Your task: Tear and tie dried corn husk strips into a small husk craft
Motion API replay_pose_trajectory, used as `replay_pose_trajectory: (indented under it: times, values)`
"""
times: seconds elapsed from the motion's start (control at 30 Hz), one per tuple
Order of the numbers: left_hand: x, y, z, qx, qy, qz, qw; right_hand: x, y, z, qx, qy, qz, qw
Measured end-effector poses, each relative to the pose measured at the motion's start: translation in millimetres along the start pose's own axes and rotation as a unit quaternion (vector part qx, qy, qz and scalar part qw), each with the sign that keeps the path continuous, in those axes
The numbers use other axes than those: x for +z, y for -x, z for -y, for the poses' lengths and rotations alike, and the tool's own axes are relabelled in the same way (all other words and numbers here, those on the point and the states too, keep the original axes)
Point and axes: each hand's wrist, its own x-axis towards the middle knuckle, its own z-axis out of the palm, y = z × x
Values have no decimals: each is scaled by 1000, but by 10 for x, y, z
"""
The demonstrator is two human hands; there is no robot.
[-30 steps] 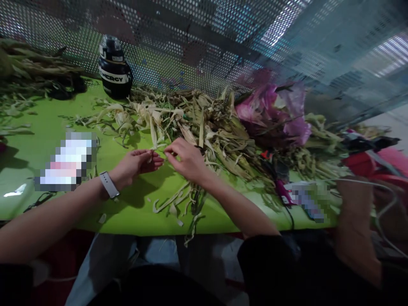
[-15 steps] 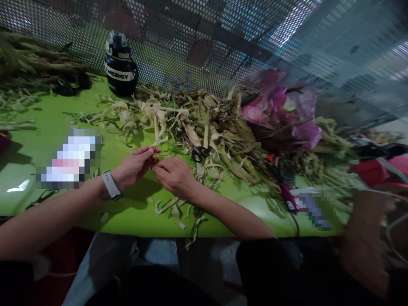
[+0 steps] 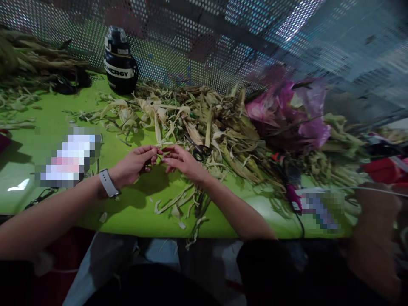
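My left hand (image 3: 140, 160), with a pale watch band (image 3: 108, 183) at its wrist, is closed in a pinch above the green table (image 3: 127, 216). What it pinches is too small to make out. Close beside its fingertips is my right hand (image 3: 183, 162), its fingers stretched out and parted, with nothing I can make out held between them. Just behind the right hand, dark-handled scissors (image 3: 201, 152) lie on the edge of a heap of dry corn husks (image 3: 219, 123). Thin husk strips (image 3: 174, 207) are scattered in front of the hands.
A black bottle (image 3: 120, 70) stands at the back, before a perforated metal panel (image 3: 178, 42). On the left lies a blurred-out phone (image 3: 68, 157). A pink plastic bag (image 3: 287, 108) rests behind the husks. At the far right is another person's arm (image 3: 374, 221).
My right hand has shifted slightly up and right, and its fingers have spread from a closed grip. The left hand stays nearly in place, still pinching.
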Motion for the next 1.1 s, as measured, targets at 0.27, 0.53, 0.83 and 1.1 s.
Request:
replay_pose_trajectory:
  times: [0.27, 0.53, 0.83, 1.1]
  values:
    - [-64, -47, 14, 35, -128, 28, 991, -206, 54, 103, -114, 169, -93, 974]
    - [-68, -44, 41, 27, -143, 51, 988, -198, 155, 197, -260, 371, -212, 866]
    - [-64, 14, 55, 117, -332, 95, 931, -224, 169, 164, -306, 492, -233, 781]
    - [28, 55, 66, 202, -415, 84, 883, -79, 107, 103, -266, 465, -157, 830]
